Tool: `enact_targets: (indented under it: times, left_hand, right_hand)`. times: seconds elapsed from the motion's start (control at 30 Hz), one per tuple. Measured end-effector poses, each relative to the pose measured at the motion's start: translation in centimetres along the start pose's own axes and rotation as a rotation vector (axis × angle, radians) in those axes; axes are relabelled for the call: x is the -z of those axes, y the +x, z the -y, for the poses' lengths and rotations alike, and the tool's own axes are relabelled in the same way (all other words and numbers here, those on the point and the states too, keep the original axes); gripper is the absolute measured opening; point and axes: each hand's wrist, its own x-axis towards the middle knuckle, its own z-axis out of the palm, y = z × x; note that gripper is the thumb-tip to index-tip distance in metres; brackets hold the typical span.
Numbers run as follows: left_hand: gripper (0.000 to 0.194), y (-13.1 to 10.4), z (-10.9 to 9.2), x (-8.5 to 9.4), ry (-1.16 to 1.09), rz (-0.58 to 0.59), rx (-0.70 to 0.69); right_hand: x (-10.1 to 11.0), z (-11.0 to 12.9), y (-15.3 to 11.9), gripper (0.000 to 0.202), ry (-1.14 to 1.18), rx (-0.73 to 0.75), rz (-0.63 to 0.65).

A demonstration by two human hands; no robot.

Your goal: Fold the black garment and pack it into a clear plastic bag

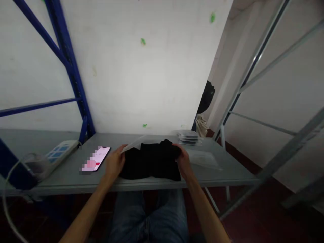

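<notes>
Forearms [87, 206] nearest, left hand [115, 163] and right hand [184, 162] each have grip clamped on opposite ends of cloth [152, 162] at tabletop [233, 171] front edge, seemingly to spread it, phone [101, 156] apparently parked left for clearance.

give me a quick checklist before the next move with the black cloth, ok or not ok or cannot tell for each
1. Left grip on the cloth: ok, at its left end.
2. Right grip on the cloth: ok, at its right end.
3. Cloth's top edge even: not ok, it bumps up toward the right.
4. Plastic by the left fingers pinched along with the cloth: cannot tell, it shows behind the cloth but the fingertips are hidden.
5. Phone apart from the cloth: ok, on the far side of the left grip.
6. Stack apart from the right grip: ok, it lies beyond it.
</notes>
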Motion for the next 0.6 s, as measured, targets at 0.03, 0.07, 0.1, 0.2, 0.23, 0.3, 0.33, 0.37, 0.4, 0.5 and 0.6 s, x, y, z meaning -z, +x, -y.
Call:
enact_targets:
  times: [0.03,0.07,0.1,0.2,0.23,0.3,0.33,0.37,0.4,0.5,0.6]
  left_hand:
    - [0.034,0.1,0.1,0.1,0.011,-0.018,0.011]
    - [0.033,0.2,0.2,0.1,0.017,-0.036,0.016]
    - [0.032,0.2,0.3,0.2,0.013,-0.049,0.018]
    - [0.034,0.3,0.1,0.1,-0.076,-0.028,-0.003]
    - [0.035,0.4,0.0,0.0,-0.123,0.003,-0.010]
    - [0.039,0.4,-0.5,0.0,-0.223,0.085,-0.012]
    - [0.040,0.4,-0.9,0.0,-0.276,0.130,-0.012]
    - [0.040,0.4,-1.3,0.1,-0.329,0.175,-0.011]
    - [0.040,0.5,-1.7,0.1,-0.383,0.215,-0.008]
    - [0.038,0.3,-3.1,0.1,-0.534,0.302,-0.022]
    - [0.035,-0.1,-3.8,-0.5,-0.587,0.309,-0.040]
  right_hand:
    - [0.1,-0.5,0.1,0.041,-0.021,0.014,-0.022]
    - [0.1,-1.1,0.2,0.041,-0.050,0.027,-0.029]
    - [0.2,-1.7,0.2,0.042,-0.089,0.036,-0.015]
    - [0.6,-3.1,0.1,0.042,-0.329,0.051,0.113]
    - [0.8,-3.3,0.0,0.042,-0.445,0.051,0.140]
    - [1.1,-2.9,-0.2,0.043,-0.646,0.037,0.131]
    - [1.1,-2.3,-0.2,0.043,-0.699,0.025,0.107]
    - [1.1,-1.6,-0.3,0.043,-0.715,0.017,0.088]
    - [1.0,-0.8,-0.3,0.044,-0.701,0.016,0.087]
    - [0.1,1.7,-0.4,0.046,-0.602,0.037,0.160]
    - [-1.0,3.3,-0.7,0.029,-0.498,0.009,0.211]
